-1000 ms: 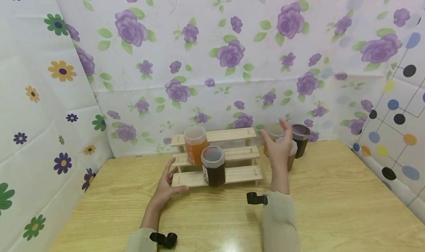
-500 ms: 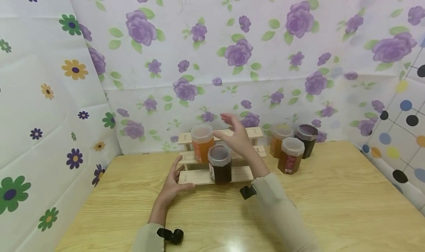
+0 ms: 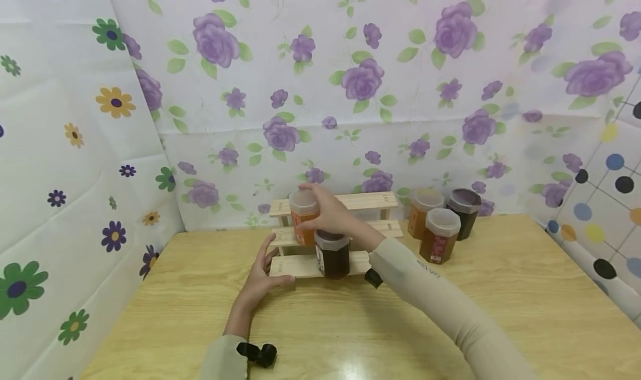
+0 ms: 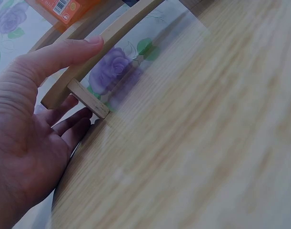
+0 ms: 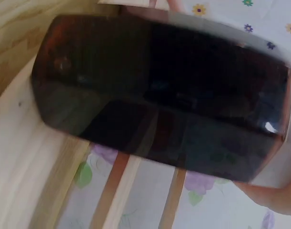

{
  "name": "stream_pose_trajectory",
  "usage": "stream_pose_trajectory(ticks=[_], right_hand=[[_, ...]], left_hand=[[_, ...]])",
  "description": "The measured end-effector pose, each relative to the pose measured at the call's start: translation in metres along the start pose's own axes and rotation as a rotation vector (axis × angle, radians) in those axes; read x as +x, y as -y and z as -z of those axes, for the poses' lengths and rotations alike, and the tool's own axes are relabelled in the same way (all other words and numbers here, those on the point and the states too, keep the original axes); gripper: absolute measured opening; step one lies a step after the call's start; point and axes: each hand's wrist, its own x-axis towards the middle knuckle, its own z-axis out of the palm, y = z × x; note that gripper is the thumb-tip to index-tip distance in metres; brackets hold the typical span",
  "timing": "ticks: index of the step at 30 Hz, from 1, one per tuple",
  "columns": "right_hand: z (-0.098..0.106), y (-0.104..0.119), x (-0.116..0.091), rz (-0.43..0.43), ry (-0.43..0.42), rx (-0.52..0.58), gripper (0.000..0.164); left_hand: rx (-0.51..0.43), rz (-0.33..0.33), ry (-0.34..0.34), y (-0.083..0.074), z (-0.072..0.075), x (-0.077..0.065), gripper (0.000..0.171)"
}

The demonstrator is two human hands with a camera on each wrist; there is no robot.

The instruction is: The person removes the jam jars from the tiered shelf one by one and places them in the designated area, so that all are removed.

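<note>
Looks partway: orange jar (image 3: pixel 302 215), held by right hand (image 3: pixel 328 210), and dark jar (image 3: pixel 334 257) on wooden rack (image 3: pixel 295 266), left hand (image 3: pixel 260 280) gripping its left end, three jars (image 3: pixel 440 236) unracked near table's (image 3: pixel 320 324) back edge.

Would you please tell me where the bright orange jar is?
In the head view, the bright orange jar stands left on the wooden rack's middle shelf, behind a dark jar, the right hand around it.

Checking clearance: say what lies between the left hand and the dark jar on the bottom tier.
Head view shows only bare wooden tier between left hand and dark jar.
</note>
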Motion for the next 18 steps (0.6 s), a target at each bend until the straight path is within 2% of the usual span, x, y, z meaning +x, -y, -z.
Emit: stream_pose_trajectory(ticks=[8,13,18], right_hand=[[0.006,-0.008,0.008,-0.027,0.022,0.01,0.09],[0.006,-0.012,0.008,-0.042,-0.022,0.027,0.087],[0.005,-0.012,0.006,-0.025,-0.109,0.061,0.086]], left_hand=[[0.0,-0.014,-0.003,0.0,0.001,0.001,0.11],[-0.017,-0.024,0.003,-0.001,0.001,0.002,0.11],[-0.017,-0.01,-0.001,-0.001,0.001,0.0,0.111]])
